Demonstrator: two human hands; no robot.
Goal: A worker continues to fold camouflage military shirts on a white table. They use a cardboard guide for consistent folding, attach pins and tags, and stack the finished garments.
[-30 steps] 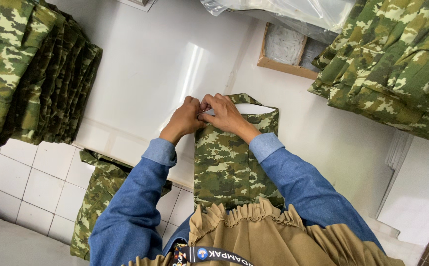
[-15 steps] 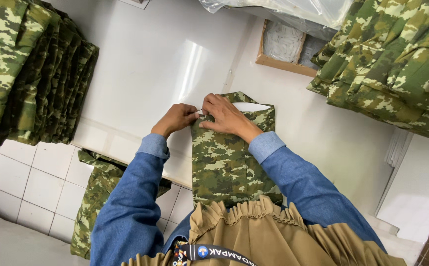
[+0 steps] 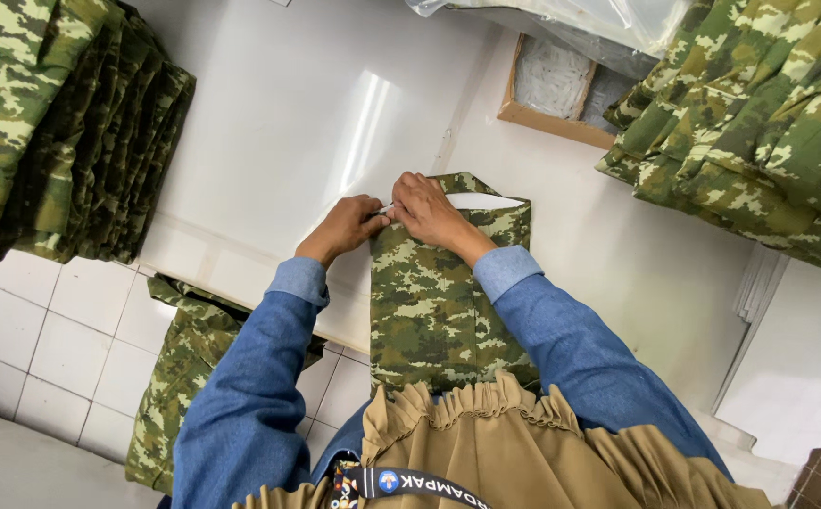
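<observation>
Camouflage garment [image 3: 439, 302] flat on white bench [image 3: 278, 123], frame centre; left hand [image 3: 346, 226] and right hand [image 3: 426, 209] pinching its top edge.

white table [image 3: 288, 123] centre: open | left: camouflage stack [image 3: 61, 132] | right: camouflage pile [image 3: 759, 123]

Our left hand [image 3: 342, 228] and right hand [image 3: 429, 213] pinch the far left corner of a camouflage garment [image 3: 439, 302] lying on the white table [image 3: 269, 123]. Stacks of camouflage clothing [image 3: 61, 123] sit far left and far right.
</observation>
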